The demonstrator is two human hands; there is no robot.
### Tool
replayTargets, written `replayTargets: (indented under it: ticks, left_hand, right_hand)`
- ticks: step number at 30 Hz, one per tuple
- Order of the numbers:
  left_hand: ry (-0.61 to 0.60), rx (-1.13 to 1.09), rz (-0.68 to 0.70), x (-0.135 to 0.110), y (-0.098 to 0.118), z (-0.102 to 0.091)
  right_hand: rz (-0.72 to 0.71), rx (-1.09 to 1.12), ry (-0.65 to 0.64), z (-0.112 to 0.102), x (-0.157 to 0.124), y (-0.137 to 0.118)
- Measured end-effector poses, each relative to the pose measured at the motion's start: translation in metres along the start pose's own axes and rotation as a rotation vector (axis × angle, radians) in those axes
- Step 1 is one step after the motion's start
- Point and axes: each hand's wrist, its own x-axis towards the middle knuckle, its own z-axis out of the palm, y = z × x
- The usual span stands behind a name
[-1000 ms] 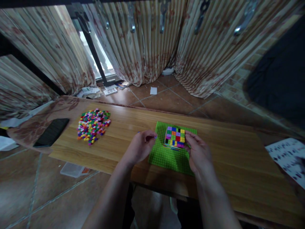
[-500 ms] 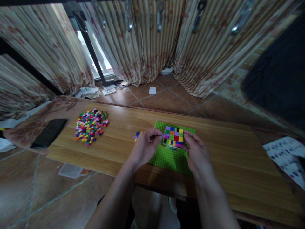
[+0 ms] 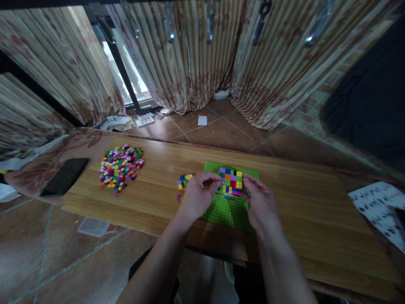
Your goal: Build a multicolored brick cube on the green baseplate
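Observation:
A green studded baseplate (image 3: 228,211) lies on the wooden table (image 3: 303,202). On it stands a square block of many small coloured bricks (image 3: 231,180). My left hand (image 3: 199,198) is pinched at the block's left edge, fingertips closed on a small brick I can barely make out. My right hand (image 3: 260,202) holds the block's right side with curled fingers. A few loose bricks (image 3: 183,180) lie just left of the baseplate, beside my left hand.
A big heap of loose coloured bricks (image 3: 119,167) sits at the table's left. A black phone (image 3: 65,176) lies further left. Printed paper (image 3: 378,207) lies at the right. Curtains hang behind, and a clear plastic box (image 3: 94,226) is on the tiled floor.
My left hand moved right from beside the baseplate to the block's left edge. This uncovered the few loose bricks on the table. My right hand stayed on the block.

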Motion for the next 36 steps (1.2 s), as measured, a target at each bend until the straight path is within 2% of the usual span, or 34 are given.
replayTargets:
  ticks: [5,13,17,21,26,36]
  left_hand:
    - [0.042,-0.111,-0.062,0.002,-0.001,0.004]
    - [0.093,-0.104,-0.094,0.003,-0.002,0.008]
    - [0.114,-0.136,-0.124,0.004,-0.003,0.009]
    - [0.131,-0.177,-0.132,0.005,-0.005,0.011]
    - [0.144,-0.212,-0.141,0.004,-0.005,0.012]
    - [0.176,-0.23,-0.179,0.003,-0.006,0.013]
  right_hand:
    - [0.013,0.013,0.01,0.001,0.0,-0.001]
    - [-0.002,0.037,0.008,0.006,-0.003,0.002]
    - [-0.095,-0.073,-0.038,0.011,-0.005,0.013]
    - [-0.209,-0.242,-0.028,0.013,-0.006,0.021]
    - [-0.237,-0.363,-0.011,0.016,-0.008,0.02]
    - [-0.298,-0.464,0.044,0.024,-0.013,0.014]
